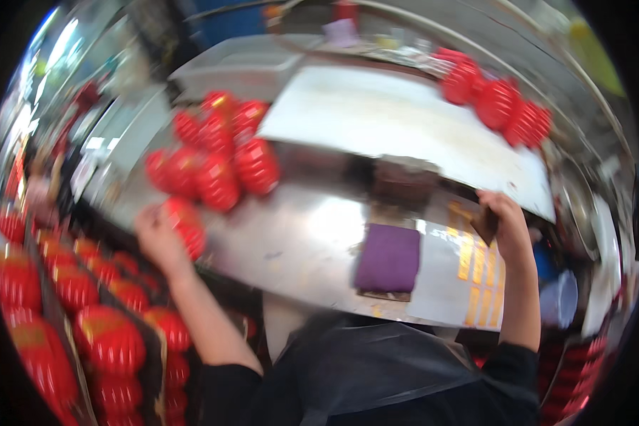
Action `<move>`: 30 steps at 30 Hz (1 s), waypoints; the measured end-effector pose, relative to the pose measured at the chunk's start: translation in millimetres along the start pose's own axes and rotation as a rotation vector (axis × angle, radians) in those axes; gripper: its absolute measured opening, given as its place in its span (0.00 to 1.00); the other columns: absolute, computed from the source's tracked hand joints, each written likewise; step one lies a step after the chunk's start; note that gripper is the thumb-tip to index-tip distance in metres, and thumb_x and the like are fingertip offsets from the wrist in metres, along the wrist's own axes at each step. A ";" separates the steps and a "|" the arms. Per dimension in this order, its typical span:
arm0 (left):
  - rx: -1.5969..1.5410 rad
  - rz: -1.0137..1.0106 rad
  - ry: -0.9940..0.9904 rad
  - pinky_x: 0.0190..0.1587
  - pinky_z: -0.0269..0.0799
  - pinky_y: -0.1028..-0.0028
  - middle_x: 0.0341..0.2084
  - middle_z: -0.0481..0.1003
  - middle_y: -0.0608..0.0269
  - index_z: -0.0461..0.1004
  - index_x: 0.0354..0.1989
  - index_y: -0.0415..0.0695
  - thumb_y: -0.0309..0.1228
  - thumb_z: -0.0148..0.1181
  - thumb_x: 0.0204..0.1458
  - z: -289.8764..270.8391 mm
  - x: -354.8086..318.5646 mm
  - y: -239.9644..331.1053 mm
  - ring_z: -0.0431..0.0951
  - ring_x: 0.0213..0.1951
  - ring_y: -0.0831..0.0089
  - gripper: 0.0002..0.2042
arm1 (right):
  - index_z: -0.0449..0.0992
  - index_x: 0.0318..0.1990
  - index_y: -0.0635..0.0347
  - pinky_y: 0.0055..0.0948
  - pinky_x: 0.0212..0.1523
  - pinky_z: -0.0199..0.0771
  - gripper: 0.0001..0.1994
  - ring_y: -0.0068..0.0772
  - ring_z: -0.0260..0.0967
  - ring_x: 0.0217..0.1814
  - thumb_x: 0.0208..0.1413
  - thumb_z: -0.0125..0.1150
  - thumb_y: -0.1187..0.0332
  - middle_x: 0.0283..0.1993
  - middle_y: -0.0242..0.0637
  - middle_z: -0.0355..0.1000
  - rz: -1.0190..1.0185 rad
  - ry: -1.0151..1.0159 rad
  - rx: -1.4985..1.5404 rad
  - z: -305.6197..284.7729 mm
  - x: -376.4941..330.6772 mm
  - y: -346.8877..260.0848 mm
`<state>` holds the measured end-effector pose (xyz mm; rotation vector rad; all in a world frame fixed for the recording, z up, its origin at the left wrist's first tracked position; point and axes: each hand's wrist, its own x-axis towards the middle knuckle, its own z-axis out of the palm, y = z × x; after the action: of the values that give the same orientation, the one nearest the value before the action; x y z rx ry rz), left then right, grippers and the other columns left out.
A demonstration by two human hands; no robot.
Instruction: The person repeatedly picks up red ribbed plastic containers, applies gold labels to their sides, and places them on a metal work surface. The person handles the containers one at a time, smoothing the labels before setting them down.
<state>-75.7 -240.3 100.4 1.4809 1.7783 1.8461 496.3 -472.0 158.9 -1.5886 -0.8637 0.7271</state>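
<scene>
At the left edge of the metal table, my left hand [160,238] is closed on a glossy red ribbed piece [187,226], gripping its left side. Several similar red ribbed pieces [216,181] are clustered just beyond it. On the right, my right hand [503,213] grips a small dark brown flat tool [485,227], its kind blurred by motion. Below that hand lies a pale sheet with rows of gold strips [478,266]. A folded purple cloth [388,258] rests left of the sheet, with a brown block [405,179] behind it.
A long white board [376,106] lies across the back of the metal table [291,248]. More red pieces [497,103] stand at its far right. Racks of red pieces [110,337] fill the lower left. A clear plastic bin [238,64] sits at the back; a pale bucket [559,298] is at right.
</scene>
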 end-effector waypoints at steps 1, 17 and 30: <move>-0.020 -0.066 -0.027 0.56 0.76 0.67 0.44 0.81 0.54 0.76 0.49 0.34 0.27 0.63 0.64 -3.4 14.6 -15.3 0.80 0.47 0.66 0.11 | 0.83 0.42 0.64 0.25 0.53 0.68 0.11 0.24 0.72 0.49 0.62 0.62 0.65 0.47 0.33 0.78 0.123 0.024 0.074 -11.2 5.3 -8.1; 0.172 -0.102 0.187 0.67 0.68 0.66 0.62 0.74 0.52 0.67 0.67 0.31 0.27 0.55 0.69 4.3 73.3 -87.3 0.75 0.62 0.64 0.21 | 0.71 0.62 0.63 0.49 0.56 0.78 0.32 0.56 0.78 0.57 0.58 0.66 0.50 0.54 0.55 0.80 -0.273 0.468 -1.217 -95.0 264.3 -60.8; -0.090 0.016 0.076 0.66 0.68 0.66 0.59 0.75 0.56 0.73 0.60 0.34 0.27 0.52 0.70 60.6 -18.2 57.1 0.74 0.60 0.66 0.14 | 0.81 0.48 0.65 0.50 0.55 0.79 0.24 0.54 0.80 0.55 0.64 0.59 0.49 0.50 0.55 0.81 -0.153 0.395 -1.363 -65.0 281.5 -83.5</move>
<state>4.9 -228.9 125.9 1.4143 1.6954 1.9873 689.8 -261.3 251.4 -2.6482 -1.2353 -0.4674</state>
